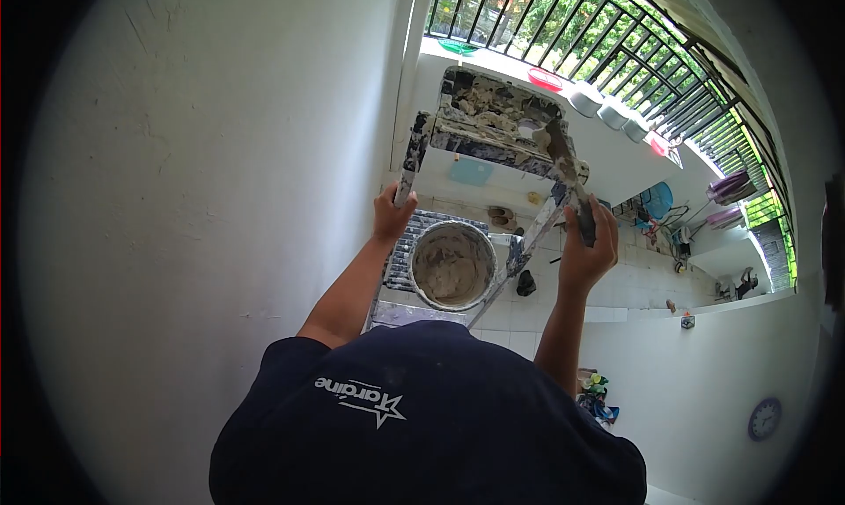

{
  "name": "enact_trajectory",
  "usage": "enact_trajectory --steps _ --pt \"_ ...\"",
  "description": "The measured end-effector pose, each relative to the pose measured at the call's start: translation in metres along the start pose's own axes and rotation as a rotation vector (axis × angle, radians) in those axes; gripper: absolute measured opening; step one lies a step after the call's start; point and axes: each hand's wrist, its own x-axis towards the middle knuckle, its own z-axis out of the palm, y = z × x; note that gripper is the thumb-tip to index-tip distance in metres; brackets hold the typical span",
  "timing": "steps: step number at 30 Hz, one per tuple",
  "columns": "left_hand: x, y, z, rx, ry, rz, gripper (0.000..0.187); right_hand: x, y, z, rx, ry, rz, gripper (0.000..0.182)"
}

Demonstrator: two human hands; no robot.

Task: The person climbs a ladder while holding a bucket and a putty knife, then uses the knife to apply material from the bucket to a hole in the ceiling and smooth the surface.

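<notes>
My left hand (393, 213) is closed around the plaster-spattered left rail (412, 157) of a stepladder. In my right hand (591, 245) is a putty knife (562, 148), gripped by its dark handle, with its wide smeared blade pointing up and away from me. The blade is over the right side of the ladder's top platform (502, 144), which is caked with plaster. Between my forearms, a round bucket (453, 267) of pale grey plaster rests on a ribbed ladder step (398, 263). Spatter also covers the ladder's right rail (532, 232).
A white wall (220, 170) stands close on my left. Beyond the platform are a black railing (563, 29) and a ledge with a red basin (545, 80) and several pots. On the tiled floor below are shoes (502, 216) and a dark item (525, 283). A clock (765, 419) hangs at right.
</notes>
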Motion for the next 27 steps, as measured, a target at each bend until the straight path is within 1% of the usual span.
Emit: enact_trajectory --steps 3,7,10,13,16,19,22,25,27 --pt "-0.001 0.000 0.000 -0.008 -0.005 -0.014 0.025 -0.017 0.008 0.007 0.045 -0.127 -0.073 0.026" --pt "0.000 -0.004 0.001 -0.011 0.012 -0.001 0.025 -0.031 -0.006 0.012 0.090 -0.129 0.018 0.026" --pt "-0.001 -0.004 0.002 -0.003 0.013 0.010 0.024 -0.037 -0.003 0.010 0.053 -0.137 -0.020 0.027" --pt "0.000 -0.011 0.001 0.012 0.010 0.016 0.024 -0.044 0.000 0.002 0.078 -0.158 -0.042 0.034" --pt "0.000 -0.010 0.003 0.007 0.017 0.018 0.024 -0.049 0.007 -0.008 0.029 -0.112 -0.064 0.032" --pt "-0.001 -0.010 0.002 0.000 0.020 0.027 0.025 -0.059 0.004 -0.012 0.145 -0.003 0.112 0.025" --pt "-0.001 -0.005 0.001 -0.010 0.017 0.018 0.025 -0.071 0.004 -0.018 0.385 -0.050 0.586 0.018" --pt "-0.001 -0.003 0.000 -0.003 0.003 -0.003 0.025 -0.086 0.001 -0.016 0.759 0.014 0.778 0.019" --pt "-0.001 -0.003 0.000 0.000 0.001 -0.009 0.025 -0.092 -0.013 -0.020 0.889 0.011 0.965 0.020"
